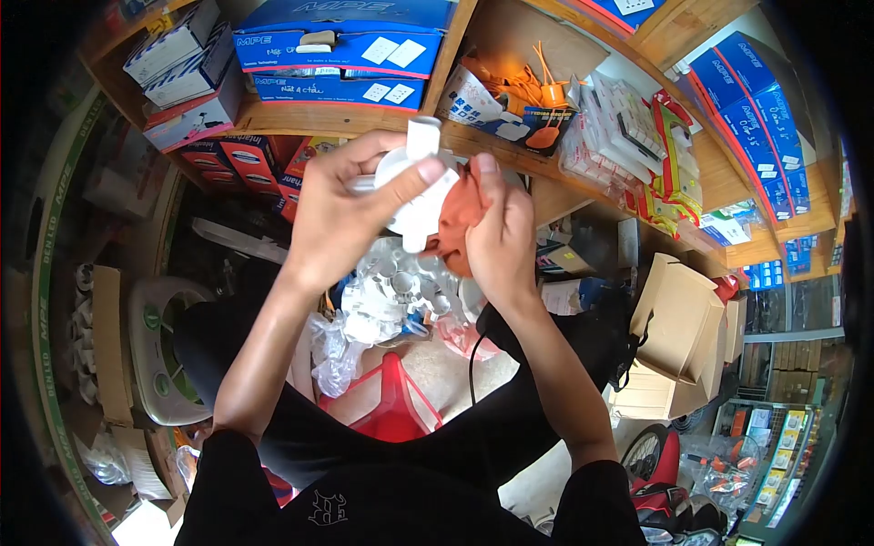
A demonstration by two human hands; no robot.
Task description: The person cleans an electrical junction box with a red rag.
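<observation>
Black-clad knees sat nearest the lens, red stool between them; both hands were raised above that, close in front of the shelves; left hand was clamped on a white plastic fitting, thumb across its face, short white stub pointing up and away; right hand was curled round an orange part, fingers wrapped behind it; the two parts were touching, orange piece just right of the white one, so the mating axis ran left-right between the palms; neither hand was nearer, both already on it; a clear bag of white parts lay below the hands; blue boxes sat on the wooden shelf beyond.
</observation>
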